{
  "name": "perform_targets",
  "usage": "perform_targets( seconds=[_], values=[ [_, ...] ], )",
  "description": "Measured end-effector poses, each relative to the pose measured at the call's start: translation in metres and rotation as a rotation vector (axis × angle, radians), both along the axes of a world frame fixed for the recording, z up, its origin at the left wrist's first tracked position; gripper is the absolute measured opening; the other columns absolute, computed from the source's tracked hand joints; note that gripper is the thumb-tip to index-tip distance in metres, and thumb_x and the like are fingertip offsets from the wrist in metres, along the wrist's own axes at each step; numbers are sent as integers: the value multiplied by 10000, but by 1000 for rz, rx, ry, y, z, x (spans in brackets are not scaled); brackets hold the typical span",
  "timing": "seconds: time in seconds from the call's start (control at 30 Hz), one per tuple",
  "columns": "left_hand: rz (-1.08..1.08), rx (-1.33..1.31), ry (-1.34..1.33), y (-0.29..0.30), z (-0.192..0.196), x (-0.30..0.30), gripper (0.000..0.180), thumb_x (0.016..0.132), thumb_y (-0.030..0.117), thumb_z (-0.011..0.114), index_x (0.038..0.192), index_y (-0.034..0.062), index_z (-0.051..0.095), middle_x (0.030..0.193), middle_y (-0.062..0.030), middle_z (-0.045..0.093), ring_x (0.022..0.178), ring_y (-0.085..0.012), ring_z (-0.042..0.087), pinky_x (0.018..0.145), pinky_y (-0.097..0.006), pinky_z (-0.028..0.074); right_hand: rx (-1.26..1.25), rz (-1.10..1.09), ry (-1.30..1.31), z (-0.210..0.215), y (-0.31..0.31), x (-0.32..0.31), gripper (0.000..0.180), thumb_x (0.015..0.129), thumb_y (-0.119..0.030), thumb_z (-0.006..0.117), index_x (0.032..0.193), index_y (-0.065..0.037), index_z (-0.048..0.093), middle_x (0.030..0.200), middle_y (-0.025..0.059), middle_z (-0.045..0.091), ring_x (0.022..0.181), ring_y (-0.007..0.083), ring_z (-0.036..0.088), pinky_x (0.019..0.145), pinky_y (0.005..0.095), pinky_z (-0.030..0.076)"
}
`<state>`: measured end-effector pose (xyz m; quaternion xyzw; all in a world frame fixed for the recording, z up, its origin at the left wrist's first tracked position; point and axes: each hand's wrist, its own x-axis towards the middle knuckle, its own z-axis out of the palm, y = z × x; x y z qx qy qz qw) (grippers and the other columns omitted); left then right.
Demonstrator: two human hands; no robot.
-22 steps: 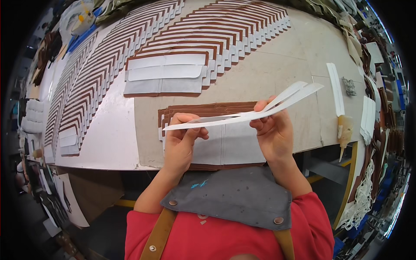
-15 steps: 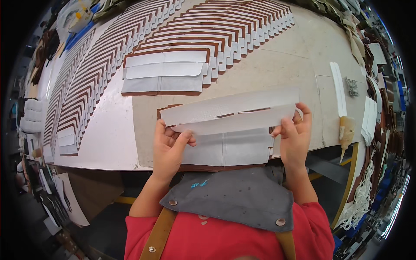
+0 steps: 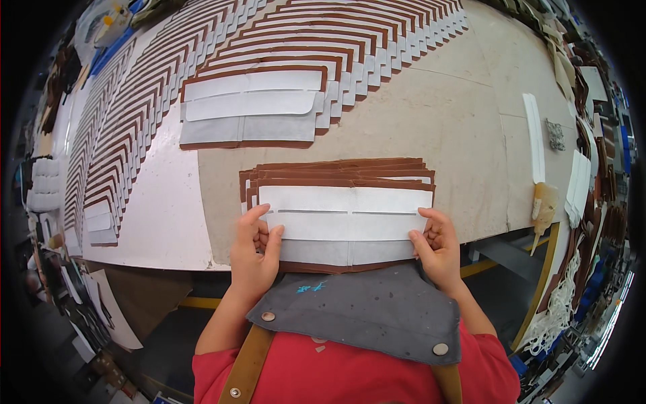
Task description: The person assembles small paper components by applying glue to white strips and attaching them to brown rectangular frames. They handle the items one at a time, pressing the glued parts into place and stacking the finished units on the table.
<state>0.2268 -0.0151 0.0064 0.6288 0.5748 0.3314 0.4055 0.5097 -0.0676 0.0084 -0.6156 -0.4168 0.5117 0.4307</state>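
Note:
A white slotted sheet lies along a brown leather piece with a grey lining, on top of a loose stack of brown leather pieces at the table's front edge. The sheet has a line of narrow slits running along it. My left hand is closed at its left end, thumb on the sheet's face and other fingers curled at the edge. At the opposite end my right hand pinches the sheet in the same way. The curled fingers hide part of both ends.
Overlapping rows of similar brown pieces with white sheets cover the table's far and left parts. To the right lie a white strip, a glue bottle with a pointed nozzle and a small grey mesh-like piece. White cords hang beyond the edge.
Both hands have lowered the white sheet from a tilted, raised position. It now lies level on the lined leather piece, and my right hand has come down and leftward.

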Motion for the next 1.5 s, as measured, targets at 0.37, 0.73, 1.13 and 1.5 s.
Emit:
perform_targets(
  seconds=[0.37, 0.73, 1.13, 1.5],
  values=[
    [-66, 36, 188, 7, 7, -1, 295, 825, 14, 604, 1119, 24, 583, 711, -17, 461, 556, -83, 406, 493, -213, 356, -108, 40, -119, 4, 4, 1, 298, 838, 20, 582, 1135, 9, 560, 757, -37, 439, 615, 9, 396, 544, 142, 326],
    [-81, 4, 180, 10, 11, -2, 314, 830, 35, 606, 1142, 44, 579, 705, -30, 460, 547, -102, 427, 504, -233, 385, -108, 22, -110, 5, 5, 0, 297, 854, 17, 556, 1151, 20, 546, 726, -36, 433, 562, 11, 411, 496, 154, 333],
    [-128, 58, 383, 13, 12, 1, 311, 852, 51, 560, 1163, 64, 556, 686, -83, 497, 550, -202, 502, 523, -321, 417, -14, 91, -269, 2, 6, 5, 379, 829, -12, 593, 1204, -47, 562, 728, -3, 442, 594, 51, 411, 533, 187, 365],
    [-171, 84, 461, 13, 12, 2, 307, 837, 52, 564, 1144, 32, 556, 677, -80, 490, 534, -196, 470, 515, -317, 399, 100, 129, -537, 8, 13, 2, 367, 821, -34, 587, 1187, -57, 570, 661, 63, 515, 556, 161, 488, 529, 273, 411]
  ],
)
